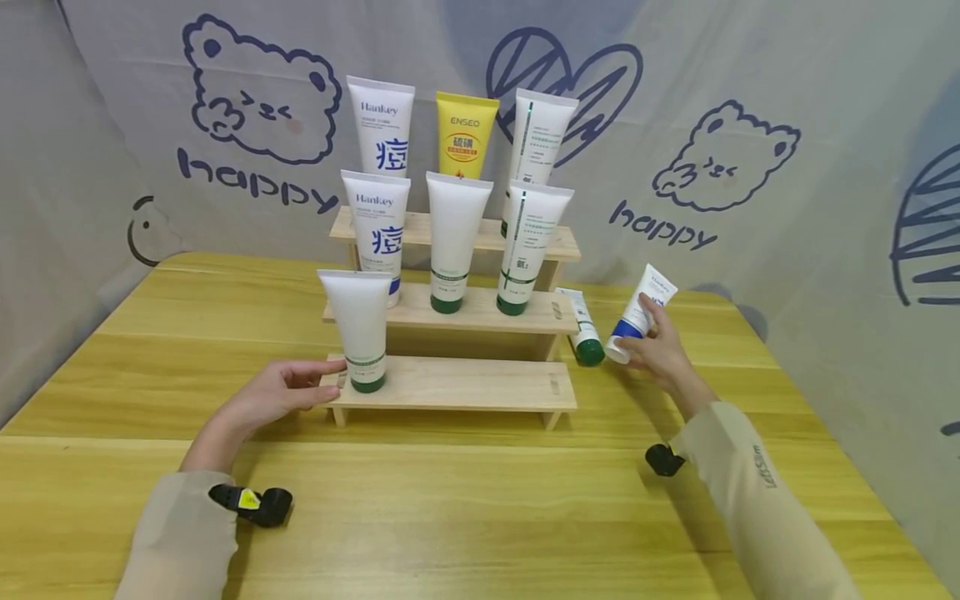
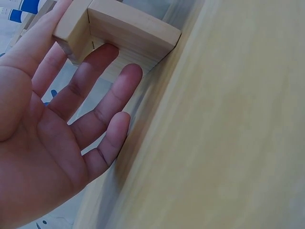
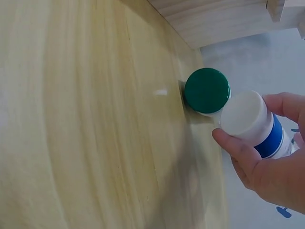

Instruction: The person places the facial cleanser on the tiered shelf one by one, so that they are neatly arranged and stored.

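Observation:
My left hand (image 1: 273,396) holds the left end of the lowest shelf of a wooden three-step display stand (image 1: 457,387), thumb at the front and index finger farther back. The other fingers (image 2: 102,119) extend loosely beside and beneath the shelf end. A white squeeze tube (image 1: 356,325) with a green cap stands on that shelf, close to the fingertips. To the right of the stand, my right hand (image 1: 660,350) grips a white Hankey tube (image 1: 636,315) with a blue band, tilted, its white cap (image 3: 240,114) pointing down. Next to it lies a green-capped tube (image 1: 587,333) on the table.
On the middle shelf stand a Hankey tube (image 1: 375,221) and two green-capped tubes, one plain (image 1: 453,237), one printed (image 1: 531,242). Behind them, the top shelf bears another Hankey tube (image 1: 381,125), a yellow tube (image 1: 465,133) and a white tube (image 1: 542,133). A printed curtain (image 1: 420,50) hangs behind the table (image 1: 480,500).

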`<action>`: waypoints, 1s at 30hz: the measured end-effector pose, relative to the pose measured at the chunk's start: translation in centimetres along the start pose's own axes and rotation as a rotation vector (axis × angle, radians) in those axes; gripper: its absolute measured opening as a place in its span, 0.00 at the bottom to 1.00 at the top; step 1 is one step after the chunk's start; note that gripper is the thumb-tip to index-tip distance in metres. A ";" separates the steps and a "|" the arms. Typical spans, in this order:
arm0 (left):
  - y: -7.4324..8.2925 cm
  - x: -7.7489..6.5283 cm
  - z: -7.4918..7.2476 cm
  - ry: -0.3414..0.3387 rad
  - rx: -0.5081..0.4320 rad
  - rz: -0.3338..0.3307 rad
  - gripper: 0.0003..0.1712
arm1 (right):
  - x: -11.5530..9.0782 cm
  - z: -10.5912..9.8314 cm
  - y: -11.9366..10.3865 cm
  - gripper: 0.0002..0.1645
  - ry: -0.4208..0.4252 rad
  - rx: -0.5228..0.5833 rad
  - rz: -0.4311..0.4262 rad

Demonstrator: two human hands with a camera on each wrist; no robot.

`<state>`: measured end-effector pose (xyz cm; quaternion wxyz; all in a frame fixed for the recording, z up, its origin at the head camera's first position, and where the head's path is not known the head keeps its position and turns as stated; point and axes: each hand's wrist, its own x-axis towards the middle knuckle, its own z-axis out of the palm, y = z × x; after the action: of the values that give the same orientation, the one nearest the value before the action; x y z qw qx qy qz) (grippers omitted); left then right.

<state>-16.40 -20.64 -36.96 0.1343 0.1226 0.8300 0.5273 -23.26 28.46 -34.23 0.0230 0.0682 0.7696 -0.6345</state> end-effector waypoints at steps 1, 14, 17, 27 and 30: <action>0.0 0.0 0.0 0.000 -0.001 0.000 0.32 | 0.0 0.0 0.0 0.53 -0.020 -0.014 -0.007; 0.0 -0.1 0.0 -0.005 -0.022 0.000 0.32 | 2.6 -1.2 3.7 0.57 0.040 -0.035 -0.088; 0.0 -0.1 0.1 -0.004 -0.019 0.004 0.32 | 1.9 -0.8 3.2 0.58 0.049 -0.044 -0.111; -0.1 -0.1 0.0 0.004 -0.015 -0.001 0.32 | 3.4 -1.2 5.2 0.58 0.022 0.126 -0.283; 0.0 -0.1 0.0 0.004 -0.005 0.002 0.32 | 3.8 -1.2 5.8 0.58 0.011 0.199 -0.339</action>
<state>-16.30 -20.66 -36.93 0.1327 0.1219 0.8287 0.5298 -26.19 31.04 -40.07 -0.0952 -0.0569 0.7036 -0.7018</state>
